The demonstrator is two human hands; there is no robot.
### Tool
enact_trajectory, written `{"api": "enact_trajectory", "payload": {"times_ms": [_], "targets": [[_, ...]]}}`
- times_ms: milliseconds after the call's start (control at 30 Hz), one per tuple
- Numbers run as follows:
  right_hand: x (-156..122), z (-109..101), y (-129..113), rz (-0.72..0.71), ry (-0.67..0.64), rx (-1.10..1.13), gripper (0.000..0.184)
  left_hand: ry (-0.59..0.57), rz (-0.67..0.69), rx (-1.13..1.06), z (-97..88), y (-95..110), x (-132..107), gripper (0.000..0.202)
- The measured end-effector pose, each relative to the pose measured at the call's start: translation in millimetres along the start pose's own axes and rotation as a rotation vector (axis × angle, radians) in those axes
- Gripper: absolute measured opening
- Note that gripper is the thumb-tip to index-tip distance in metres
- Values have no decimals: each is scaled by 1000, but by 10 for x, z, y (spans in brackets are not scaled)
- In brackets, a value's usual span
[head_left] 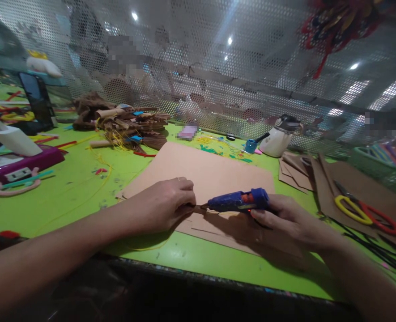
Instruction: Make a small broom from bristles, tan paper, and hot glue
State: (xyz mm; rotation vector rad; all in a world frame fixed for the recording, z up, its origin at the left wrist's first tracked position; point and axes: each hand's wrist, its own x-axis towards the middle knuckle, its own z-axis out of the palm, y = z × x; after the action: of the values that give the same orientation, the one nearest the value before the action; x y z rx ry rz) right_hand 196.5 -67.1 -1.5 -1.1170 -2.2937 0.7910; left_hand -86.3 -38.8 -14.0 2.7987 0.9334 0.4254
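My right hand (287,218) is wrapped round a blue glue gun (233,201), which points left, a small red light glowing on its underside. Its nozzle tip is right by the fingertips of my left hand (166,199), touching or just above a narrow brown paper strip (198,209). The fingers of my left hand are closed in a pinch on one end of that strip, and much of it is hidden by them. Under both hands lies a large light-brown paper sheet (214,165), flat on the green table, with more paper at its near edge.
Scissors (354,209) with yellow and red handles rest on brown paper at the right, near black cords (375,246). A bundle of folded brown paper (134,127) lies back left. A purple power strip (46,160) is at left; a white kettle (274,141) stands behind.
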Motion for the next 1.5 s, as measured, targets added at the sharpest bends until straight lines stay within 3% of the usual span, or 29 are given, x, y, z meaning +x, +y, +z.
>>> {"api": "enact_trajectory", "payload": {"times_ms": [300,567,867,1133,1500], "targets": [[-21,-6,-69,-21,50,-121,29,11,-33,-29,3,1,-3,20],[30,45,-86,-58,30,-116,24,-11,-38,6,26,-7,-4,20],[-27,-34,-107,-70,29,-101,25,-8,-35,6,32,-16,2,21],[-9,46,-123,-19,35,-113,20,15,-10,-3,29,-7,7,20],[30,25,-123,-35,39,-117,26,4,-14,14,53,-34,12,21]]}}
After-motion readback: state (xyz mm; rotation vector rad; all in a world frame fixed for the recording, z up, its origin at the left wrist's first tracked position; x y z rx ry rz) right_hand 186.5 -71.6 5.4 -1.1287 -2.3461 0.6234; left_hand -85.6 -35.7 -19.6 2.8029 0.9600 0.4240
